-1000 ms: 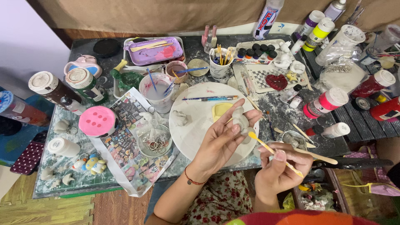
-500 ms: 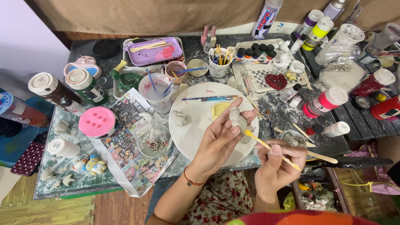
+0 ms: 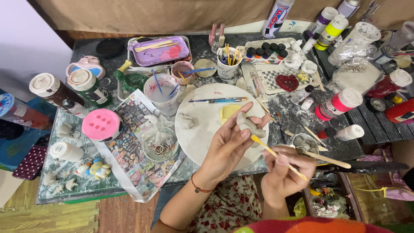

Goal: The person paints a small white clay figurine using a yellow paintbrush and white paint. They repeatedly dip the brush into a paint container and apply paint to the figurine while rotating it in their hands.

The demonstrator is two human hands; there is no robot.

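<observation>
Cluttered dark worktable (image 3: 276,105), dusted with white powder, backed by a tan cloth hanging; seen from above.

Centre: round white board (image 3: 202,129), on which a blue-handled brush (image 3: 217,100), a yellow heart-shaped patch (image 3: 228,113) and a small grey clay lump (image 3: 186,121) are laid.

Left hand (image 3: 228,144): raised over the board's right edge, fingers curled closed around a small pale grey clay figurine (image 3: 249,126), which is held between thumb and fingertips.

Right hand (image 3: 286,172): closed in a pencil grip on a thin wooden stick with a yellow tip (image 3: 276,153); the tip is set just beside the figurine's underside, and contact cannot be confirmed.

Containers:
- Clear plastic cup of cloudy water (image 3: 161,92), with blue-handled brushes standing in it.
- White mug (image 3: 227,67), filled with upright brushes and sticks.
- Small pink-stained pot (image 3: 182,71), a brush resting across it.
- Purple-stained rectangular tray (image 3: 159,51), two wooden sticks laid inside.
- Shallow clear bowl (image 3: 160,146), holding metal key rings.
- White paint set tray (image 3: 267,49), a row of black-capped pots in it.
- Pink-lidded round tub (image 3: 101,125), closed.
- Capped paint bottles at both table ends; contents not visible.
</observation>
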